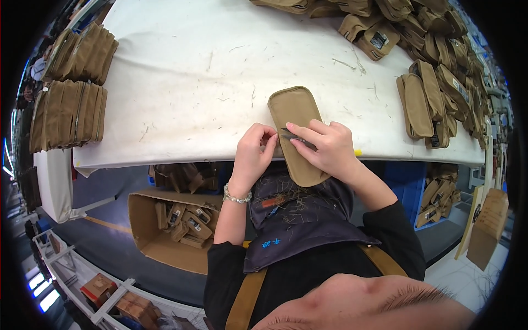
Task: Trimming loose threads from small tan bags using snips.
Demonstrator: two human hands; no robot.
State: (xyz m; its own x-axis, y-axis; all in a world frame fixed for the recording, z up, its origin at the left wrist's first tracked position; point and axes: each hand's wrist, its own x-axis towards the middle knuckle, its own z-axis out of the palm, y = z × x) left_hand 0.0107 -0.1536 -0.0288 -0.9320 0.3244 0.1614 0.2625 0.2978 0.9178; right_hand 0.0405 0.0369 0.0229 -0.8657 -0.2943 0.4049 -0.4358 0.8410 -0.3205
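A tan fabric pouch (297, 104), long with rounded ends, lies at the table's near edge, its lower end hanging over toward my lap. My right hand (328, 147) rests over the pouch and is closed on small dark thread snips (297, 138), their tips pointing left toward the pouch's left edge. At that same edge my left hand (256, 151) pinches thumb and forefinger together. Whatever lies between those fingertips is too small to make out.
The white-covered table (181, 82) has loose thread scraps. Stacked tan pouches (69, 113) stand at left; a large pile (440, 93) fills the right. Below are a cardboard box (144, 223) of pouches and a blue bin (404, 187). Threads litter my dark apron (308, 242).
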